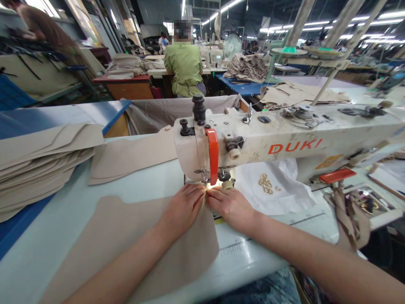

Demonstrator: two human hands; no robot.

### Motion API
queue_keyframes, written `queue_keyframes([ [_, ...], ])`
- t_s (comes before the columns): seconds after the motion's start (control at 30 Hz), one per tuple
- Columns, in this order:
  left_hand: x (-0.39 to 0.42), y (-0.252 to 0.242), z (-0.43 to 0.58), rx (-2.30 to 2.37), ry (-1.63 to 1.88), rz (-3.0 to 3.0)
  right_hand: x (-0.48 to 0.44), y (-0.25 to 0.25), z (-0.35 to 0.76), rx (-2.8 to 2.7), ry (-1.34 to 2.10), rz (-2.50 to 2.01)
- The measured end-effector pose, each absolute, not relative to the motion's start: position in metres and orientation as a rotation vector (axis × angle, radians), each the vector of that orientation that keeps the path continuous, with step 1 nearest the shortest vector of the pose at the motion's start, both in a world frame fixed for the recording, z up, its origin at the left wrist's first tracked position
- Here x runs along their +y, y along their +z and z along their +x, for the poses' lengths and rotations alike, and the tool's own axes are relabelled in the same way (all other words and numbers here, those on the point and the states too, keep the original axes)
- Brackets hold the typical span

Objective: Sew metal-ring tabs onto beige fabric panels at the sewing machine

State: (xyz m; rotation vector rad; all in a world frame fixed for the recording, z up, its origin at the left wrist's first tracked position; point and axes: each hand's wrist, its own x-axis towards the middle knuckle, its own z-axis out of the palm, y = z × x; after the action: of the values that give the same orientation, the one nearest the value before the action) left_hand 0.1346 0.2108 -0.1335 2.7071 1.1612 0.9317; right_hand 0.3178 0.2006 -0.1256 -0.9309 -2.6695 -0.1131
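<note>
A large beige fabric panel (pixel 190 257) lies flat on the pale sewing table, its upper edge reaching under the head of a white sewing machine (pixel 253 147). My left hand (pixel 186 207) rests on that panel, its fingers pressed together at the edge beside the needle. From the other side my right hand (pixel 232 207) meets it, fingers closed in a pinch below the orange guard (pixel 213 156). Both sets of fingertips nearly touch under the machine's light. Whatever small piece lies between the right fingertips is hidden.
Stacked beige panels (pixel 41 160) lie at the left, with another panel (pixel 133 158) behind the machine. Gold rings (pixel 266 184) sit on white cloth (pixel 294 194) at the right. Beige straps (pixel 349 219) hang beside a parts tray (pixel 382 215). A co-worker (pixel 183 67) sits ahead.
</note>
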Motion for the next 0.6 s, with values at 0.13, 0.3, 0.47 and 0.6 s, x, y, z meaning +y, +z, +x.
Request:
queue_keyframes([
  [0.13, 0.2138, -0.1321, 0.1353, 1.163, 0.957, 2.691, 0.2025, -0.1258, 0.3171, -2.655, -0.127, -0.934],
  [0.3, 0.2167, -0.1328, 0.1348, 1.161, 0.982, 2.68, 0.2029, -0.125, 0.3169, -2.624, -0.134, -0.948],
  [0.47, 0.2183, -0.134, 0.1329, 1.154, 0.971, 2.688, 0.2029, -0.1254, 0.3165, -2.623, -0.119, -0.951],
  [0.6, 0.2188, -0.1343, 0.1328, 1.155, 0.986, 2.697, 0.2021, -0.1244, 0.3157, -2.622, -0.096, -0.975],
])
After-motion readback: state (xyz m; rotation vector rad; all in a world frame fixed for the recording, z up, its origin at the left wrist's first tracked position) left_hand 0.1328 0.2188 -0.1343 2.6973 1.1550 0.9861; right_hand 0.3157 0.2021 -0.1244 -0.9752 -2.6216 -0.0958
